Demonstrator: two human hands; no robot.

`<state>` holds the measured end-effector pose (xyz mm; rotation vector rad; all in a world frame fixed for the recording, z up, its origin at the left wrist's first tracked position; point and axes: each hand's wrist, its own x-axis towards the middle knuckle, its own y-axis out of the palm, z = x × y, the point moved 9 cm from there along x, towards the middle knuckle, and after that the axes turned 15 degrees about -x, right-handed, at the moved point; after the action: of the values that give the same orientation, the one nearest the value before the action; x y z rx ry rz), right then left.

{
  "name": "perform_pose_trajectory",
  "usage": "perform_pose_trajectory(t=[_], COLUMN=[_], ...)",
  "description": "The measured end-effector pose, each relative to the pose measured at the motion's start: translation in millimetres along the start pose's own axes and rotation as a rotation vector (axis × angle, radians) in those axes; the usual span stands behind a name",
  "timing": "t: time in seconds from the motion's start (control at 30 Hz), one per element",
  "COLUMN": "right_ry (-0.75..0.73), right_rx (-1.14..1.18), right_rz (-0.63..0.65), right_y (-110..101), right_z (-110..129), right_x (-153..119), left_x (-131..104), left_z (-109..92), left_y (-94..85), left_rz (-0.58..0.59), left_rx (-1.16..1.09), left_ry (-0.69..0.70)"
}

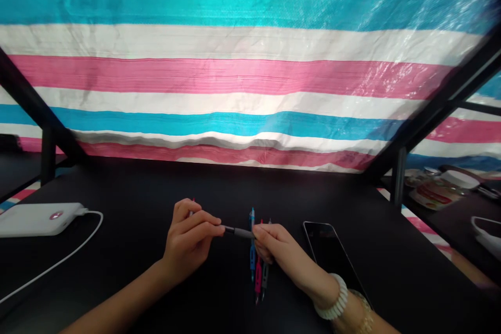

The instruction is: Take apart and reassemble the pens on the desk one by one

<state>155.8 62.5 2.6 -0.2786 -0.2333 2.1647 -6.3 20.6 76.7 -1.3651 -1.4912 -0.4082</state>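
Observation:
A dark pen with a grey grip is held level between my two hands above the black table. My left hand pinches its left end with the fingertips. A small pinkish piece also peeks out behind the left fingers; its kind is hidden. My right hand is closed around the pen's right end. Below and behind that hand lie a blue pen, a pink pen and a grey pen, side by side and partly covered by it.
A black phone lies right of my right hand, partly under the forearm. At the left sits a white power bank with a white cable. Black frame bars and a striped sheet border the table. Jars stand at far right.

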Motion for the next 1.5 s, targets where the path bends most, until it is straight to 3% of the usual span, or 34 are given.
perform_pose_trajectory(t=[0.13, 0.27, 0.43, 0.57, 0.87, 1.07, 1.2, 1.5], right_ry=[0.033, 0.033, -0.030, -0.097, -0.115, -0.164, -0.162, -0.076], right_rx=[0.112, 0.102, -0.122, -0.316, -0.317, -0.379, -0.378, -0.293], right_rz=[0.030, 0.062, 0.107, 0.084, 0.061, 0.063, -0.002, -0.124], right_y=[4, 9, 13, 15, 20, 20, 12, -4], right_z=[-2, -4, 4, 14, 14, 23, 26, 12], right_x=[-1, -2, -4, -7, -10, -13, -14, -7], left_x=[6, 2, -19, -27, -25, -28, -34, -35], left_z=[9, 38, 69, 75, 65, 70, 80, 85], left_y=[0.1, -2.6, 7.9, 12.7, 31.9, 28.5, 24.8, 22.1], left_rz=[0.008, -0.115, -0.281, -0.354, -0.145, -0.278, -0.383, -0.406], left_rx=[-0.051, -0.349, -0.795, -0.926, -1.033, -1.077, -1.092, -1.059], left_ry=[-0.115, -0.420, -0.816, -0.967, -0.977, -1.050, -1.109, -1.113])
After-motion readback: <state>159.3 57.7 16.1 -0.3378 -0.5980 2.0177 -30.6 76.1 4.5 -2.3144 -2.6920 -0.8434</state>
